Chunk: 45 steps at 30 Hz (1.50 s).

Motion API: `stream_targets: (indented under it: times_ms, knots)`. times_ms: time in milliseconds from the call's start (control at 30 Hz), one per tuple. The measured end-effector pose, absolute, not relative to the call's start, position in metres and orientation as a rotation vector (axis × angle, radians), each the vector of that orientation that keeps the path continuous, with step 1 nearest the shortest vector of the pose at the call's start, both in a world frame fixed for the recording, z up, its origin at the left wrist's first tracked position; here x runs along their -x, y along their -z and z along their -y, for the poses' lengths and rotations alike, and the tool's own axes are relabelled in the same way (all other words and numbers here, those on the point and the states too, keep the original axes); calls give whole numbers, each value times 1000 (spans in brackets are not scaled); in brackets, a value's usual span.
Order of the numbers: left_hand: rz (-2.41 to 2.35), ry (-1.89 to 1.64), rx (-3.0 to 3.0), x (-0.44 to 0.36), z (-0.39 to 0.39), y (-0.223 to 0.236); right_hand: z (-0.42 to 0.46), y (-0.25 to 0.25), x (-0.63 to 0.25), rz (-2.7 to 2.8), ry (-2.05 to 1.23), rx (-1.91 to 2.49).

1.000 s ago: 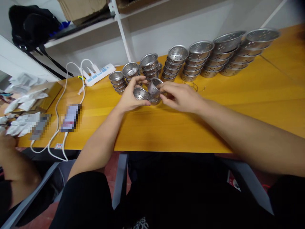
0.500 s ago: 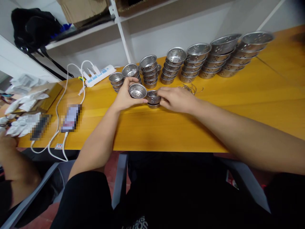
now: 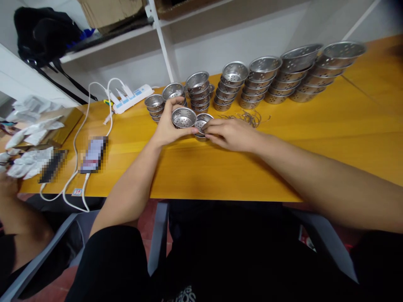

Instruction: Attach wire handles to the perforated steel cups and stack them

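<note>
At the yellow wooden table [image 3: 226, 176], our left hand [image 3: 166, 129] is holding a round, silver, perforated metal cup [image 3: 184, 120]; just beside it, our right hand [image 3: 232, 134] is pinching a smaller silver perforated metal cup [image 3: 200, 123], before stacked silver metal cups [image 3: 234, 76].

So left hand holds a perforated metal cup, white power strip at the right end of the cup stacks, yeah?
Wrong end: head view shows the white power strip at the left end of the cup stacks. The left hand does hold a perforated metal cup.
</note>
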<state>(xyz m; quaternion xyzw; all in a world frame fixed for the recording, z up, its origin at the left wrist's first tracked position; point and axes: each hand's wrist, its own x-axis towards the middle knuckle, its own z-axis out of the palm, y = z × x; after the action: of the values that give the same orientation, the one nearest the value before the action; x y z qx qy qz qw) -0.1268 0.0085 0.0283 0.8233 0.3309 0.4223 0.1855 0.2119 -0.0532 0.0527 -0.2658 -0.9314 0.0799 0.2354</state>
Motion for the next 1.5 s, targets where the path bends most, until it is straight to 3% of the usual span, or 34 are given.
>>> stream_targets:
  times_ms: [300,867,1100,1500]
  knots:
    - [-919,-1223,-2329,123,-12,-26,64,-66,-203,2649,-88,870]
    - [-1015,-1394,-2337,113,-27,-6,42,-49,-198,2438,-188,852]
    - [-1012,-1371,-2397,103,-11,-27,57,-63,-201,2165,-177,900]
    - [-952,-1232,-2517,83,1,-38,46,-39,-189,2109,-466,775]
